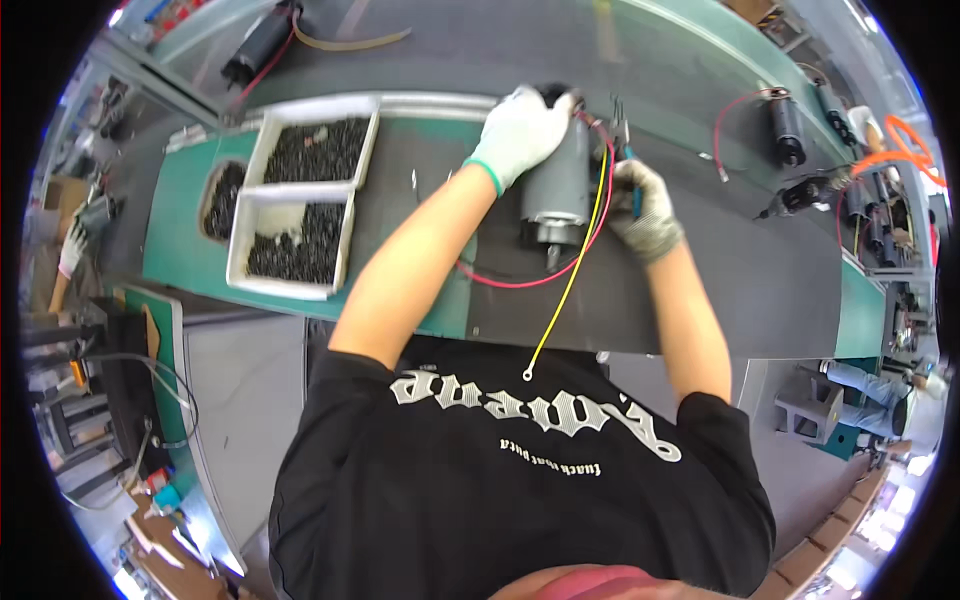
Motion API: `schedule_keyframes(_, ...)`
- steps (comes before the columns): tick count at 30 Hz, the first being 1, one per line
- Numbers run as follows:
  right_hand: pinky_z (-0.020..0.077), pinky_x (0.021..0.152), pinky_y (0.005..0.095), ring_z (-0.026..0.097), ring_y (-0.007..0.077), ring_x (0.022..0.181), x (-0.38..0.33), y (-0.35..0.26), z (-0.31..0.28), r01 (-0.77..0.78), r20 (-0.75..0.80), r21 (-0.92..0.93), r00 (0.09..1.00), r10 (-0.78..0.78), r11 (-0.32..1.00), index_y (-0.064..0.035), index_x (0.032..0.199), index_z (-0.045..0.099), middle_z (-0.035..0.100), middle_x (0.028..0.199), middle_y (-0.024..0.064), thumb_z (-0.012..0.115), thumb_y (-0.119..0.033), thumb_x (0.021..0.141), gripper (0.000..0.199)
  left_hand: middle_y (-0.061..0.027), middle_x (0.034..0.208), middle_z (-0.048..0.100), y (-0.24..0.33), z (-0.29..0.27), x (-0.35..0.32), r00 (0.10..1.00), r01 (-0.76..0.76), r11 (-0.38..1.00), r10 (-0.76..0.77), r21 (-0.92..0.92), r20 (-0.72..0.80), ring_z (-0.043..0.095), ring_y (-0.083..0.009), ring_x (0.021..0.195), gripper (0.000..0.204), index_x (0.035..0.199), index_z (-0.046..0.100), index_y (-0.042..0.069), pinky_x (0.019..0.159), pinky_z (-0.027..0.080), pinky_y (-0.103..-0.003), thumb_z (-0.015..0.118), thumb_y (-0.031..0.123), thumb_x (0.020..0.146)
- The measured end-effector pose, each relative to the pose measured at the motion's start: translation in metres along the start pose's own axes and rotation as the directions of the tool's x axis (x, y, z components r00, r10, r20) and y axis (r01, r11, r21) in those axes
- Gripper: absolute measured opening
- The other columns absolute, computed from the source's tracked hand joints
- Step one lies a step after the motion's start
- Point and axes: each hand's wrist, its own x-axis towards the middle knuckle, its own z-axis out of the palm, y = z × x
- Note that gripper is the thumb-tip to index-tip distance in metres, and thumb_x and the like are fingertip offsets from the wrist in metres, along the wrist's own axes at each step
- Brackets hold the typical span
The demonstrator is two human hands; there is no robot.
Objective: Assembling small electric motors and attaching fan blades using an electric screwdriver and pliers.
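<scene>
A dark grey cylindrical electric motor (557,190) lies on the dark bench mat, its shaft end toward me. My left hand (522,135), in a white glove, grips the motor's far end, with the fingers partly hidden there. In a grey-stained glove, my right hand (646,210) is closed around pliers (634,182) with blue handles, just right of the motor. The jaws point away from me, beside the wires. From the far end a red wire (520,284) loops round the motor. A yellow wire (563,305) with a ring terminal hangs over the bench's near edge.
Two white bins (296,240) of small black parts stand at left on a green mat (180,245). More motors lie at the far left (262,45) and right (787,130). A power screwdriver (805,192) with an orange coiled hose is at right. Other people work at both sides.
</scene>
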Motion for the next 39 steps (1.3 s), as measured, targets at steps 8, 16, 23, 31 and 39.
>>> schedule_keyframes(8, 0.0504, 0.081, 0.0368, 0.062, 0.0243, 0.084, -0.068, -0.019, 0.002, 0.444, 0.184, -0.011, 0.881, -0.435, 0.896, -0.0014, 0.114, 0.053, 0.062, 0.094, 0.0110, 0.062, -0.021, 0.073, 0.046, -0.0268, 0.108, 0.063, 0.063, -0.047, -0.065, 0.927, -0.366, 0.892, 0.323, -0.266, -0.193, 0.064, -0.0333, 0.102, 0.081, 0.117, 0.054, -0.008, 0.091, 0.049, -0.040, 0.081, 0.050, 0.067)
schedule_keyframes(16, 0.0468, 0.084, 0.0305, 0.059, 0.0207, 0.087, -0.150, -0.106, 0.036, 0.510, 0.518, -0.848, 0.737, -0.433, -0.146, 0.0020, 0.119, 0.061, 0.061, 0.098, 0.0133, 0.060, -0.009, 0.071, 0.048, -0.0187, 0.121, 0.054, 0.053, -0.085, -0.106, 0.618, -0.772, 0.561, 0.773, -0.300, -0.144, 0.061, -0.0247, 0.104, 0.103, 0.133, 0.039, -0.004, 0.090, 0.050, -0.038, 0.094, 0.031, 0.054)
schedule_keyframes(23, 0.0465, 0.086, 0.0317, 0.060, 0.0259, 0.091, -0.231, -0.135, 0.093, -0.017, 0.082, -0.970, 0.915, -0.395, -0.241, 0.0010, 0.116, 0.063, 0.059, 0.099, 0.0151, 0.056, 0.000, 0.065, 0.051, -0.0270, 0.118, 0.054, 0.056, -0.088, -0.105, 0.518, -0.808, 0.433, 0.845, -0.400, -0.132, 0.062, -0.0331, 0.103, 0.080, 0.119, 0.053, 0.002, 0.085, 0.052, -0.042, 0.093, 0.030, 0.056)
schedule_keyframes(31, 0.0529, 0.073, 0.0341, 0.064, 0.0219, 0.079, -0.128, -0.114, 0.199, 0.319, 0.600, -0.625, 0.780, -0.178, -0.713, 0.0005, 0.104, 0.063, 0.064, 0.095, 0.0117, 0.059, -0.012, 0.084, 0.024, -0.0305, 0.119, 0.053, 0.062, -0.084, -0.113, 0.690, -0.614, 0.505, 0.716, -0.606, -0.102, 0.059, -0.0429, 0.107, 0.074, 0.113, 0.059, 0.006, 0.087, 0.050, -0.047, 0.093, 0.034, 0.054)
schedule_keyframes(39, 0.0450, 0.097, 0.0396, 0.057, 0.0327, 0.114, -0.045, -0.043, -0.095, -0.060, 0.266, -0.923, 0.617, -0.740, -0.381, -0.0050, 0.129, 0.055, 0.058, 0.123, 0.0219, 0.066, -0.017, 0.085, 0.047, -0.0276, 0.110, 0.061, 0.041, -0.055, -0.095, 0.465, -0.712, 0.130, 0.824, -0.690, -0.324, 0.064, -0.0317, 0.101, 0.086, 0.119, 0.051, -0.005, 0.086, 0.052, -0.040, 0.094, 0.031, 0.053)
